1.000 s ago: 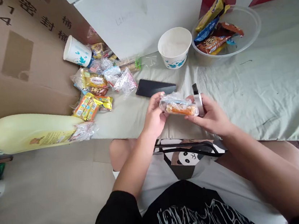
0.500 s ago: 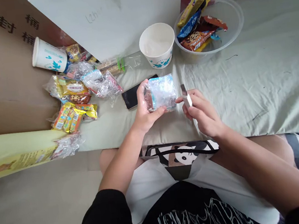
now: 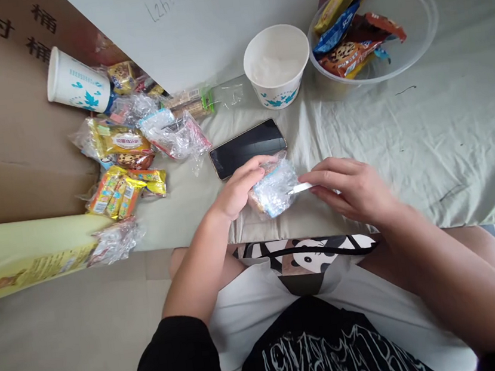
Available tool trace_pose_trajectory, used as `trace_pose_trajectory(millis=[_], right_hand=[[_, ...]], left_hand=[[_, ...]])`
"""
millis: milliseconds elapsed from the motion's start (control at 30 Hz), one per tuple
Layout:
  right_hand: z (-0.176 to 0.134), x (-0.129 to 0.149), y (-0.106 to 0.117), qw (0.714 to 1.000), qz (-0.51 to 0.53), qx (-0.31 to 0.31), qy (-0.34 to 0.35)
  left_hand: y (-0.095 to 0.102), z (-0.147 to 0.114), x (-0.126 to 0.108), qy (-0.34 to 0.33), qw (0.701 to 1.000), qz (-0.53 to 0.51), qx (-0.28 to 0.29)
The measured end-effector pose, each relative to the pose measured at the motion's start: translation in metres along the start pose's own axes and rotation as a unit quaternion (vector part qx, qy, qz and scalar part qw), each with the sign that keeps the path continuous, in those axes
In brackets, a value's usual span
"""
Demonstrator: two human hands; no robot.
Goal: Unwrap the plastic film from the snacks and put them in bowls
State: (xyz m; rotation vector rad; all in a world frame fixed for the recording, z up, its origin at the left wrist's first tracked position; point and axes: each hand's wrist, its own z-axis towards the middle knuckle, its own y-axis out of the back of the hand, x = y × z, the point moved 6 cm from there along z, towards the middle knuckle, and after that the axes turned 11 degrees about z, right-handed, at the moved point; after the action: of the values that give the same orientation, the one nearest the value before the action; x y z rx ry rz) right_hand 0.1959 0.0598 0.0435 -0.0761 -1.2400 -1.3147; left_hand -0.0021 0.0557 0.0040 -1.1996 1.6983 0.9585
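My left hand (image 3: 241, 187) is closed around a snack packet (image 3: 276, 189) in clear and light-blue plastic, tilted over the near part of the cloth. Between the fingers of my right hand (image 3: 351, 189) is a small white-handled knife (image 3: 301, 188), its tip at the right side of the packet. Whether the blade has pierced the plastic I cannot tell. Just behind my left hand lies a black phone (image 3: 247, 147).
A white paper cup (image 3: 280, 94) stands behind the phone, beside a clear plastic bowl (image 3: 425, 37) holding several snack packets. At left, wrapped snacks (image 3: 122, 142) lie heaped with a tipped paper cup (image 3: 77, 83) against a cardboard box (image 3: 16, 178).
The packet has come nearer to me and turned in my left hand. My right hand has brought the knife from pointing away to pointing left, against the packet. More of the phone shows.
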Motion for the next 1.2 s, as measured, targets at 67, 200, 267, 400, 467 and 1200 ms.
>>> trace_pose_trajectory(millis=[67,200,267,400,467,1200], right_hand=[[-0.001,0.005,-0.002,0.994,-0.094,0.003,0.051],[-0.004,-0.008,0.006,0.982,-0.19,-0.016,0.01],[-0.008,-0.025,0.02,0.969,-0.231,-0.057,-0.071],[-0.015,-0.046,0.043,0.925,-0.284,-0.145,-0.206],[-0.012,-0.042,0.039,0.945,-0.213,-0.15,-0.199],[-0.003,-0.013,-0.017,0.997,0.004,0.009,-0.077]], left_hand=[[0.004,-0.002,-0.005,0.018,0.999,0.012,0.038],[0.02,-0.009,-0.005,0.03,0.998,0.003,0.061],[0.031,-0.014,-0.005,0.008,0.998,-0.044,0.044],[0.036,-0.02,-0.011,-0.083,0.991,-0.093,0.055],[0.027,-0.019,-0.014,-0.116,0.988,-0.059,0.083],[0.047,-0.031,-0.005,-0.156,0.932,0.103,-0.311]])
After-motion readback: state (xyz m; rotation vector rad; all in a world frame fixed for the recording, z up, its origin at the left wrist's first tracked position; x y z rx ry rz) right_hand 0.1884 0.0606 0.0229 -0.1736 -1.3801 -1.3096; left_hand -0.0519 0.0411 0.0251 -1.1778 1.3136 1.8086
